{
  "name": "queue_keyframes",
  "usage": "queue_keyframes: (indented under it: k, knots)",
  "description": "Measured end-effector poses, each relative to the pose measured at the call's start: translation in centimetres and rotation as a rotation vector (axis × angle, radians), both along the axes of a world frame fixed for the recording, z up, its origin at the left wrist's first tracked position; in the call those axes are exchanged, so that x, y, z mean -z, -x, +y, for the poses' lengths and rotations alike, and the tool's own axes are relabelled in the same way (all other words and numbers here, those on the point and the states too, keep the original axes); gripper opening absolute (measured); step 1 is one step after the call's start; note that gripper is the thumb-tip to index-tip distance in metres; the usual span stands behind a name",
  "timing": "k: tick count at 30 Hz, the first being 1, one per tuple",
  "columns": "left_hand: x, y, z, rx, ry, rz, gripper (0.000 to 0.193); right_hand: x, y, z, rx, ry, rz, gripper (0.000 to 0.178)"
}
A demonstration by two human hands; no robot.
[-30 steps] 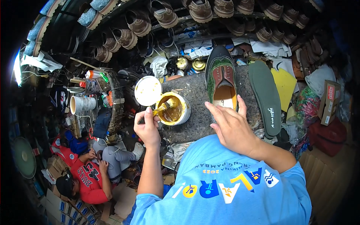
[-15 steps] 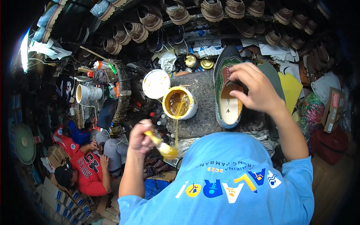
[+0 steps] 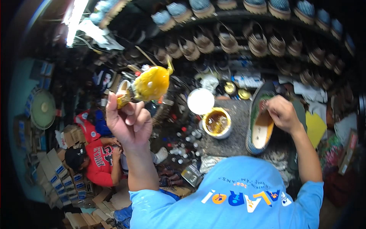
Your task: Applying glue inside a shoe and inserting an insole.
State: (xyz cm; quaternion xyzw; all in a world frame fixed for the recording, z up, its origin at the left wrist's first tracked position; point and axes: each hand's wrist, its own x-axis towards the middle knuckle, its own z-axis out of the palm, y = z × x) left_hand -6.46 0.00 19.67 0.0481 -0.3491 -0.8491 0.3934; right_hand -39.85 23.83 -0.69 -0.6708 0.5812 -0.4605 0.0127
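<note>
My left hand (image 3: 127, 122) is raised high at the left and grips a brush (image 3: 146, 84) whose head is thick with yellow glue. My right hand (image 3: 280, 112) rests on the heel end of a green shoe (image 3: 259, 124) with a tan insole, lying on the grey work slab (image 3: 232, 137). Between the two hands stands an open can of yellow glue (image 3: 216, 123), with its round white lid (image 3: 200, 101) just behind it.
Rows of woven sandals and shoes (image 3: 228, 38) hang along the back. A yellow insole sheet (image 3: 315, 128) lies right of the shoe. Small bottles (image 3: 183, 143) clutter the slab's left. A person in a red shirt (image 3: 97, 158) sits low at the left beside stacked boxes (image 3: 63, 177).
My left hand has lifted the glue-laden brush from the can, down past the slab's edge, then high up to the left. My right hand stayed on the shoe.
</note>
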Motion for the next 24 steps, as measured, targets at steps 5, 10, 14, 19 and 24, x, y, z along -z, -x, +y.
queue_keyframes:
  k: [5,10,14,19,24]
  knots:
    - [-1.2,-1.9,-0.4,-0.038,0.062,-0.021,0.044,-0.7,-1.0,0.2,0.025,-0.005,0.050,0.022]
    - [-1.0,-2.4,-1.9,0.007,0.502,-0.088,0.032,-0.4,-0.1,-0.3,-0.011,-0.018,0.021,0.023]
    - [-1.0,-3.2,-3.2,0.007,0.858,-0.095,0.031,-0.7,1.0,-0.2,-0.084,-0.142,-0.152,0.024]
    - [-0.3,-2.3,-2.6,-0.093,0.991,-0.054,0.024,-0.2,1.4,0.5,-0.052,-0.147,-0.251,0.022]
    - [2.4,1.2,0.3,-0.195,1.018,-0.122,0.027,1.1,2.2,0.3,-0.114,-0.100,-0.267,0.020]
